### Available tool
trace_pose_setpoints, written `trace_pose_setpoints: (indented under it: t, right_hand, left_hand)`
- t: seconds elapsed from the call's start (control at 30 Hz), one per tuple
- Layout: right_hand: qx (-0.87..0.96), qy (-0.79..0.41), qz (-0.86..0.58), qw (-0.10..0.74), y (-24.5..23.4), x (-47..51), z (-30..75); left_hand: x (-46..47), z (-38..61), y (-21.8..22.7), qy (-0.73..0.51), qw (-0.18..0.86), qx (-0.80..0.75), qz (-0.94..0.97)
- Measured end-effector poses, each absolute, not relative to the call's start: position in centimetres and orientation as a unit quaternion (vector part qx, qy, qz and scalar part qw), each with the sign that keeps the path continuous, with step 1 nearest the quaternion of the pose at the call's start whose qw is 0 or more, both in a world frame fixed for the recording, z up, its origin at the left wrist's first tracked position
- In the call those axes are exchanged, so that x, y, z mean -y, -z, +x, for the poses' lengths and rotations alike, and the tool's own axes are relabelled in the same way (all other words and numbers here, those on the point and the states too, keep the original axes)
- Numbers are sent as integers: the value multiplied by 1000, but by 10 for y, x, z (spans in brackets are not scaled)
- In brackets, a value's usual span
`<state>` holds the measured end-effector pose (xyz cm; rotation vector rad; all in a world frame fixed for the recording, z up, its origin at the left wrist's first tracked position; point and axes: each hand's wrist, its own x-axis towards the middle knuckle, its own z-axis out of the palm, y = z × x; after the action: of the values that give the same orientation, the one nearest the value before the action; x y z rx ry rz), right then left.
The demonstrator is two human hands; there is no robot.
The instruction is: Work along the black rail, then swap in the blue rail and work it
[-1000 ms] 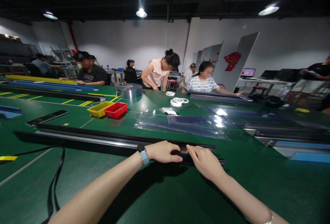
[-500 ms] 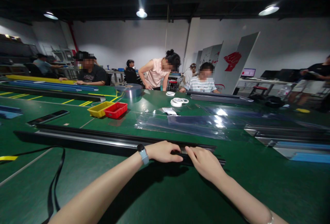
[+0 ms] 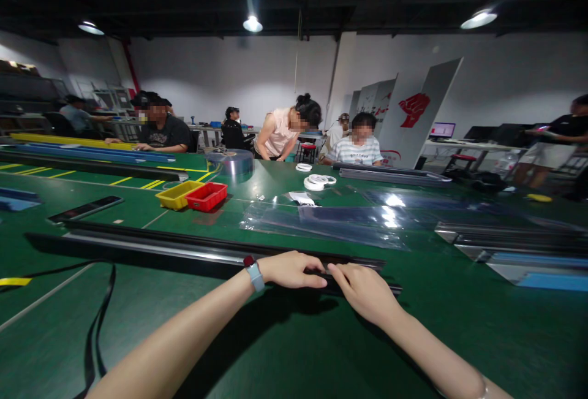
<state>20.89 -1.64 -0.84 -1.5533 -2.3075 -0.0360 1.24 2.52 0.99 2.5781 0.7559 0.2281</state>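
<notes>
Your left hand [image 3: 291, 269] and right hand [image 3: 367, 288] on long black metal profile [image 3: 151, 249], toward right end, near side of green bench [image 3: 138, 301]. Fingers narrow; can't tell if gripping. Best brace left, press evenly right.

Black profile [image 3: 184, 262] with silver strip [image 3: 160, 248], green table [image 3: 505, 331], yellow bin [image 3: 171, 202], red bin [image 3: 206, 201]

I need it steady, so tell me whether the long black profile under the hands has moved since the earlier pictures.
No: the long black profile shows no visible shift; its gap to the red bin beyond it looks the same as before.
</notes>
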Motion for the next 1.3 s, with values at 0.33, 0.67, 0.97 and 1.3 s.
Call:
trace_pose_setpoints:
  t: [0.33, 0.67, 0.97, 1.3]
  right_hand:
    - [811, 2, -554, 189, 8, 16, 209]
    - [810, -6, -554, 193, 7, 15, 209]
    - [821, 9, -545, 171, 7, 17, 208]
    - [815, 25, -552, 175, 8, 17, 208]
  left_hand:
    - [-23, 12, -12, -78, 219, -282, 931]
    - [-23, 14, -8, -66, 188, -292, 935]
    - [-21, 14, -7, -64, 152, -292, 942]
    - [-16, 19, 4, -77, 29, -313, 946]
